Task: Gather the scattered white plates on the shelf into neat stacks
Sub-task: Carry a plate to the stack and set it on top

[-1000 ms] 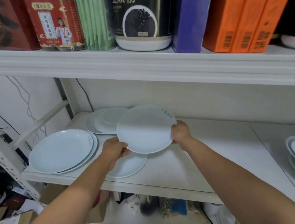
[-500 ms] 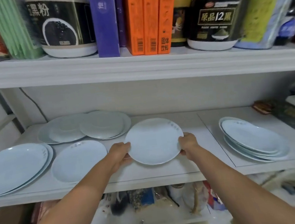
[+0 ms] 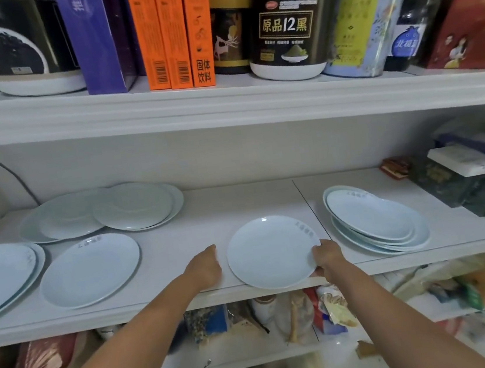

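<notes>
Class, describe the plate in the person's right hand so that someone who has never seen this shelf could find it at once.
Start at the white middle shelf under the orange boxes. Near its front edge, just left of the stack of plates on the right, is one small white plate. Unlike its neighbours, it is pinched at the rim by the person's right hand.

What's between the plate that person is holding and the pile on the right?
In the head view, only a narrow strip of bare shelf with a thin seam separates the held plate from the stack.
</notes>
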